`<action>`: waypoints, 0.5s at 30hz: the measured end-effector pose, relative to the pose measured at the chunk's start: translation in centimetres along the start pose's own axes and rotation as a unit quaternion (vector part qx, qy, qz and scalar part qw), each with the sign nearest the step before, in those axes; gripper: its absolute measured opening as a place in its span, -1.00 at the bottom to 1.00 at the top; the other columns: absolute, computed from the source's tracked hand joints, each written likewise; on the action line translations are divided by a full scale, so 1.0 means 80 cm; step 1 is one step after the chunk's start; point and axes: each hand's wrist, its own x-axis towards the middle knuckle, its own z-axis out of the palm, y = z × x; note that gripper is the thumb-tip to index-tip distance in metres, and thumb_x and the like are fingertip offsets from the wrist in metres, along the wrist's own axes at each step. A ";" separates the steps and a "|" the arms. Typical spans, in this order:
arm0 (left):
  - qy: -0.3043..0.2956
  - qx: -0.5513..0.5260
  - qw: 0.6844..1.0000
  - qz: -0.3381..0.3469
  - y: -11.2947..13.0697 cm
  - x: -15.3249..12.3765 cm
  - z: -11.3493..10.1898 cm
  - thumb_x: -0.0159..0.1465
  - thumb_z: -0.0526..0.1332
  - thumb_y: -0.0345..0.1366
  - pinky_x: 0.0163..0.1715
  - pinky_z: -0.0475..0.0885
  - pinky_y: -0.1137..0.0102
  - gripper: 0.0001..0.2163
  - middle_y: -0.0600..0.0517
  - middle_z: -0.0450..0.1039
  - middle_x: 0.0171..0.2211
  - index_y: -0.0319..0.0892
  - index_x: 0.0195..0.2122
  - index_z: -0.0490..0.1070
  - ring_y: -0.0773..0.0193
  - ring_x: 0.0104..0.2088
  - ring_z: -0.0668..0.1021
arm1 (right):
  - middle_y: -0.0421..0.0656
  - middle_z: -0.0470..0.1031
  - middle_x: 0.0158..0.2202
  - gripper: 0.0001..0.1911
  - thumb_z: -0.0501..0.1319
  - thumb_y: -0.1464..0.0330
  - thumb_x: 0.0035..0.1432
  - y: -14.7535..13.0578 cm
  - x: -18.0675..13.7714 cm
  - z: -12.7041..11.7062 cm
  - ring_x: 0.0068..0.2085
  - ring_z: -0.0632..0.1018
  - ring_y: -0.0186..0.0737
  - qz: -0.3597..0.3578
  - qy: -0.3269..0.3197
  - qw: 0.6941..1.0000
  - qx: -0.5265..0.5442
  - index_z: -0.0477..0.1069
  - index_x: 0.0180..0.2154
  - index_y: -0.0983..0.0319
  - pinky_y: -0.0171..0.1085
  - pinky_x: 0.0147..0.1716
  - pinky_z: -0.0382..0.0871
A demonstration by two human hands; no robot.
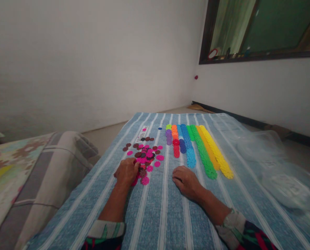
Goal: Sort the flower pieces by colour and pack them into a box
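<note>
A loose heap of pink and brown flat discs (pixel 146 155) lies on a blue striped cloth (pixel 165 208). My left hand (pixel 127 172) rests at the near edge of that heap, fingers curled over a few pink discs. My right hand (pixel 186 181) lies on the cloth to the right of the heap, fingers curled under, nothing visible in it. Beyond it run sorted rows of discs: purple (pixel 169 136), orange and red (pixel 175 142), blue (pixel 187 146), green (pixel 203 152) and yellow (pixel 216 151).
A clear plastic bag (pixel 275 166) lies crumpled at the right of the cloth. A folded grey and floral blanket (pixel 40 173) sits to the left. White walls close in behind, with a dark-framed window (pixel 259 31) at upper right. A small white label (pixel 141 133) lies past the heap.
</note>
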 end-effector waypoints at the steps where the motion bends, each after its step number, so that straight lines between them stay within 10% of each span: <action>1: 0.001 0.001 1.000 0.003 0.000 0.000 0.000 0.28 0.01 -0.24 -0.15 0.37 0.31 -0.71 -0.07 0.56 -0.21 -0.16 -0.32 0.52 0.11 -0.13 0.53 | -0.15 0.48 -0.33 -0.86 0.18 0.54 0.15 0.000 0.000 0.000 -0.24 0.45 -0.21 0.000 -0.001 1.000 0.000 0.42 -0.42 0.24 -0.24 -0.19 0.28; 15: 0.008 -0.017 1.000 0.003 0.001 -0.001 0.000 0.27 0.02 -0.24 -0.13 0.36 0.32 -0.72 -0.08 0.56 -0.19 -0.17 -0.27 0.53 0.10 -0.11 0.53 | -0.14 0.49 -0.34 -0.85 0.17 0.54 0.15 -0.001 0.001 0.000 -0.25 0.45 -0.21 -0.005 0.008 1.000 -0.004 0.42 -0.43 0.24 -0.24 -0.20 0.28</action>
